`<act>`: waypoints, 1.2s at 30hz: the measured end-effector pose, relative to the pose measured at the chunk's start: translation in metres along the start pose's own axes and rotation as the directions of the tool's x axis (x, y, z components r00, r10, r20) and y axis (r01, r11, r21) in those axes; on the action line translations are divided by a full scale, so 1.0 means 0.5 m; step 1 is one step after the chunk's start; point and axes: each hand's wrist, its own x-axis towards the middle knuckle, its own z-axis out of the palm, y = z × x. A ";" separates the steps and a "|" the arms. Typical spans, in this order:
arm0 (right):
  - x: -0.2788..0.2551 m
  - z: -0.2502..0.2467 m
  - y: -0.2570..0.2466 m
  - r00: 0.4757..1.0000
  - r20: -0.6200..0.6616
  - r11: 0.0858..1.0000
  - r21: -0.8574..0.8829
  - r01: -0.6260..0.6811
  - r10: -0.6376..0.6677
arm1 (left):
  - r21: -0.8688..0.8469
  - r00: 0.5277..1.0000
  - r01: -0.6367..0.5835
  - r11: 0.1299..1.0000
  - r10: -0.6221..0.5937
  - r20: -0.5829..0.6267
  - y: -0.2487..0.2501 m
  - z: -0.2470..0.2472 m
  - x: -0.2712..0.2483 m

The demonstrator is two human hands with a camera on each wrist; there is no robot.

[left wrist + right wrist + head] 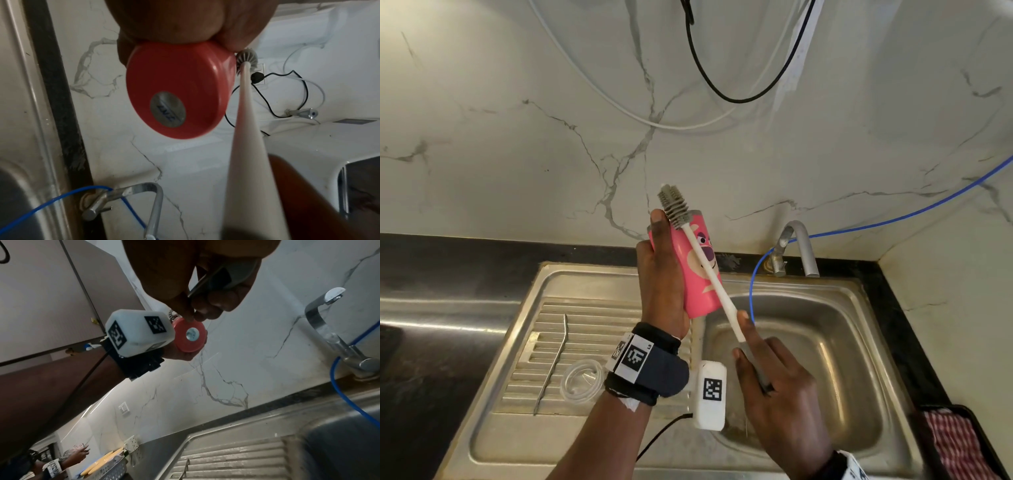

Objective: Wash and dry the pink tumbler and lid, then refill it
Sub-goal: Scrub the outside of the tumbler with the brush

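left hand (661,281) wrapped around the pink cylindrical tumbler with a cartoon bear print (697,270), fingers curled on its far side, thumb up near the rim. tumbler held above the rim of the stainless steel sink (619,281), tilted, mouth pointing up and away; its base with a round silver sticker faces the wrist views (176,92).

right hand (774,383) clamps the grey grip end of the long white-handled bottle brush with a grey bristle head (709,274), index finger laid straight along the shaft, other fingers curled on the grip. bristle head sits outside the tumbler, just at its mouth; shaft runs across the printed side.

clear round plastic lid (582,380) lies on the ribbed drainboard, beside a bent metal straw (553,363). both well apart from the tumbler.

curved steel tap (798,246) behind the basin, with a thin blue tube (893,219) running from it along the marble wall. red checked cloth (955,442) at the right edge.
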 end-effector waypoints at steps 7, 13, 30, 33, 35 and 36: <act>-0.080 -0.031 0.005 0.994 0.104 0.999 0.023 0.039 -0.041 | -0.079 0.989 -0.070 0.994 0.059 -0.135 0.031 -0.049 0.042; -0.029 -0.016 0.004 0.998 0.060 1.000 -0.016 0.014 -0.013 | -0.032 0.997 -0.012 0.999 0.010 -0.080 0.015 -0.017 0.019; -0.089 -0.030 0.030 0.994 0.106 0.999 0.039 0.011 -0.015 | -0.119 0.979 -0.112 0.987 0.089 -0.183 0.031 -0.033 0.034; -0.115 -0.054 0.040 0.989 0.149 1.000 0.009 0.022 -0.023 | -0.131 0.963 -0.134 0.982 0.098 -0.250 0.044 -0.047 0.044; -0.112 -0.057 0.039 0.988 0.154 1.000 -0.001 0.027 -0.026 | -0.137 0.965 -0.124 0.983 0.088 -0.245 0.038 -0.047 0.039; -0.105 -0.055 0.038 0.988 0.152 1.000 -0.008 0.026 -0.025 | -0.139 0.970 -0.109 0.984 0.075 -0.230 0.033 -0.044 0.035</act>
